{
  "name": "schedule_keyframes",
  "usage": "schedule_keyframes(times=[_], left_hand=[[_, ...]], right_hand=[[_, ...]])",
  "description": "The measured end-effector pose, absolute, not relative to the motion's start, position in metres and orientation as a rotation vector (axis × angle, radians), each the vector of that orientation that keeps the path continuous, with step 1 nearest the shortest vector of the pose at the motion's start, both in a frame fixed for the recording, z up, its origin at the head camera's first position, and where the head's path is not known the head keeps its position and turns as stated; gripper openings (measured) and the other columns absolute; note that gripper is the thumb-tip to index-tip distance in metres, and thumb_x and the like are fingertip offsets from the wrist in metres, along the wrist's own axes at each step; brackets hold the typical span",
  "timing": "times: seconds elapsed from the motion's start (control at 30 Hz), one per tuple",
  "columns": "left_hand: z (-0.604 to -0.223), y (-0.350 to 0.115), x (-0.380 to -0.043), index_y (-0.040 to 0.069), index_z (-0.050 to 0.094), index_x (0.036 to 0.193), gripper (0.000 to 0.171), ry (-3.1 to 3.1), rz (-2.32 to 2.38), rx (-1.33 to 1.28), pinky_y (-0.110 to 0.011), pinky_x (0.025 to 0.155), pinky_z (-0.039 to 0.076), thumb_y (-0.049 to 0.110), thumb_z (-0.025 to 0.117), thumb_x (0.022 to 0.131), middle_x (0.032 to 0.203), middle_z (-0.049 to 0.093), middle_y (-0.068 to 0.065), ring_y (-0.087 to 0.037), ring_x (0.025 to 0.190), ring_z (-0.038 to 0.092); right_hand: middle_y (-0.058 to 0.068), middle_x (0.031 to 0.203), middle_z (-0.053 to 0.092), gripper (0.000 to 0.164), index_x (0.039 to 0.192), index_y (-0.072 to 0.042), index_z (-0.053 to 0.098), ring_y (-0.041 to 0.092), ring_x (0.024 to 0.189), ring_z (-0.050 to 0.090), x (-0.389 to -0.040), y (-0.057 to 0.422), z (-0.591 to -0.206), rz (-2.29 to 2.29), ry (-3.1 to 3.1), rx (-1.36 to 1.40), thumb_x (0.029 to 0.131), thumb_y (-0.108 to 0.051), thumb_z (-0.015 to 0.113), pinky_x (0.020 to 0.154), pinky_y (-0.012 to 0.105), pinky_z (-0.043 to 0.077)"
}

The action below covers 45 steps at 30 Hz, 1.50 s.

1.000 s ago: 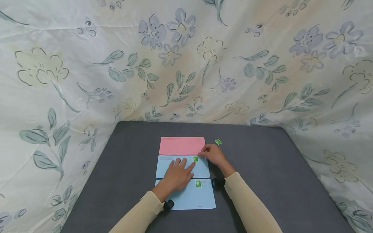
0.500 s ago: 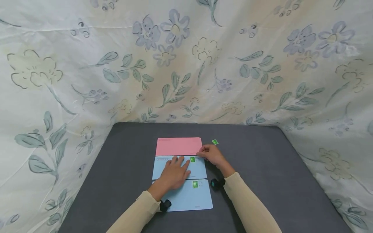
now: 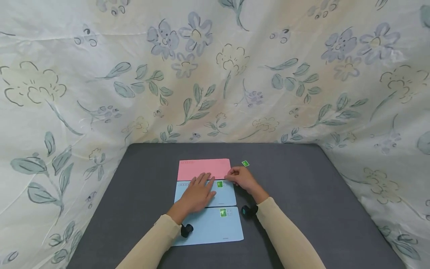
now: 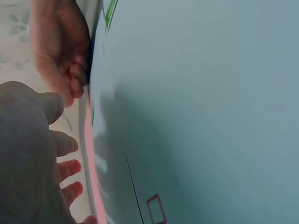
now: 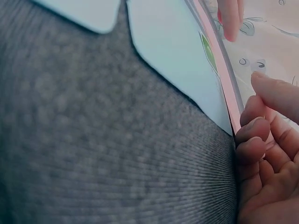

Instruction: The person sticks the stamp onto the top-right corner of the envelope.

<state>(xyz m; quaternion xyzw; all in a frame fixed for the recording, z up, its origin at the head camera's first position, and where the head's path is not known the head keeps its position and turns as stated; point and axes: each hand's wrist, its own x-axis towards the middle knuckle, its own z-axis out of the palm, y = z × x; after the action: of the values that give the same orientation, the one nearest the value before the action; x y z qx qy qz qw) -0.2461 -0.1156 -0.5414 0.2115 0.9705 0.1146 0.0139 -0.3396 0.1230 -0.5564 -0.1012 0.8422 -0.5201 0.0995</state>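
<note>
A pink envelope (image 3: 203,166) lies farthest back in a column of three. Below it are a blue envelope (image 3: 226,198) and a larger blue envelope (image 3: 215,229), each bearing a green stamp (image 3: 220,184) near its upper right. My left hand (image 3: 196,194) rests flat across the middle envelope, fingertips on the pink one's lower edge. At the pink envelope's lower right corner, my right hand (image 3: 245,180) has curled fingers and appears to pinch the edge; the exact contact is partly hidden. In the right wrist view its curled fingers (image 5: 252,151) meet the pink strip.
A loose green stamp (image 3: 245,163) lies on the dark grey table (image 3: 285,168), just beyond my right hand. Floral cloth (image 3: 235,74) hangs behind and beside the table. Small dark cameras (image 3: 186,230) sit on both wrists.
My left hand has slid up from the middle blue envelope until its fingertips reach the pink one. The right hand stays at the pink envelope's corner. The whole head view has shifted slightly.
</note>
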Motion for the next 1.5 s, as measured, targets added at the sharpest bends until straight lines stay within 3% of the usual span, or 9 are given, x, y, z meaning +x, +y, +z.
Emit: schedule_keyframes(times=[0.43,0.87,1.5], left_hand=[[-0.554,-0.124,-0.275,0.017,0.032,0.173,0.067,2.960,0.264,0.596,-0.060,0.131,0.011,0.050,0.041,0.116,0.180,0.020,-0.011,-0.035,0.165,0.014],[-0.551,-0.128,-0.280,0.015,0.032,0.172,0.068,2.955,0.328,0.568,-0.062,0.130,0.009,0.049,0.044,0.115,0.180,0.019,-0.012,-0.038,0.166,0.011],[-0.548,-0.126,-0.283,0.021,0.032,0.173,0.069,2.944,0.242,0.593,-0.060,0.131,0.010,0.050,0.051,0.113,0.180,0.020,-0.009,-0.035,0.166,0.012]], right_hand=[[0.003,0.075,0.064,0.014,0.092,-0.007,0.075,0.017,0.067,0.056,-0.336,0.122,-0.562,-1.562,2.466,-0.295,0.098,-0.016,0.083,0.061,0.029,0.047],[0.003,0.071,0.062,0.014,0.091,-0.008,0.076,0.018,0.064,0.055,-0.337,0.119,-0.562,-1.561,2.466,-0.314,0.098,-0.017,0.084,0.059,0.028,0.046],[0.004,0.072,0.061,0.013,0.092,-0.007,0.076,0.018,0.064,0.055,-0.336,0.121,-0.559,-1.588,2.491,-0.302,0.098,-0.015,0.084,0.059,0.028,0.047]])
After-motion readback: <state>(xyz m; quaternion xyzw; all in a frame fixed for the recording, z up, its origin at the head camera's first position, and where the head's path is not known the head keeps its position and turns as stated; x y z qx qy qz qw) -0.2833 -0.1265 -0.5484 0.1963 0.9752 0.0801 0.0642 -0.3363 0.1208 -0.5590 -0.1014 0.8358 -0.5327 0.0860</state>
